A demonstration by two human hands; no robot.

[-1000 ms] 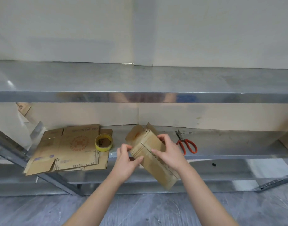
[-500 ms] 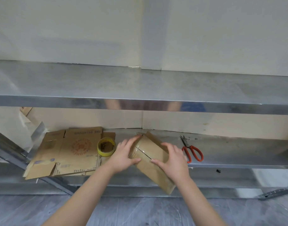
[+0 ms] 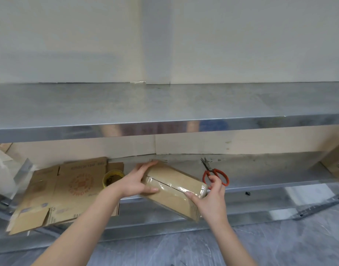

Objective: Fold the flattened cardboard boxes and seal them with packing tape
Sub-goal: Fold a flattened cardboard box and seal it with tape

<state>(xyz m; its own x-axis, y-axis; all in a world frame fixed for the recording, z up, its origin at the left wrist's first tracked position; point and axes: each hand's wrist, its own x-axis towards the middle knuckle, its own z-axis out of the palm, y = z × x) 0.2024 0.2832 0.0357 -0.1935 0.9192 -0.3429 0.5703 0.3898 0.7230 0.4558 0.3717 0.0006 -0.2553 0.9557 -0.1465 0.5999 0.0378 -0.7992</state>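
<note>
A folded brown cardboard box point(image 3: 170, 200) with clear tape along its top seam is held tilted in front of the lower shelf. My left hand point(image 3: 135, 182) grips its left end, fingers over the far side and thumb on the near face. My right hand point(image 3: 211, 200) holds its right end, thumb pressing the tape at the seam and fingers curled round the corner. Flattened printed boxes point(image 3: 65, 191) lie stacked at the shelf's left. A yellow tape roll point(image 3: 112, 178) stands on them, partly hidden by my left wrist.
Red-handled scissors point(image 3: 215, 174) lie on the lower metal shelf point(image 3: 270, 171) just behind my right hand. An upper metal shelf point(image 3: 164, 104) overhangs the work area. A small black object point(image 3: 247, 193) sits at the shelf's front edge. Grey floor lies below.
The box has been turned so its taped seam faces up and runs left to right. My right hand slid to the box's right end, and the left hand shifted to its left end.
</note>
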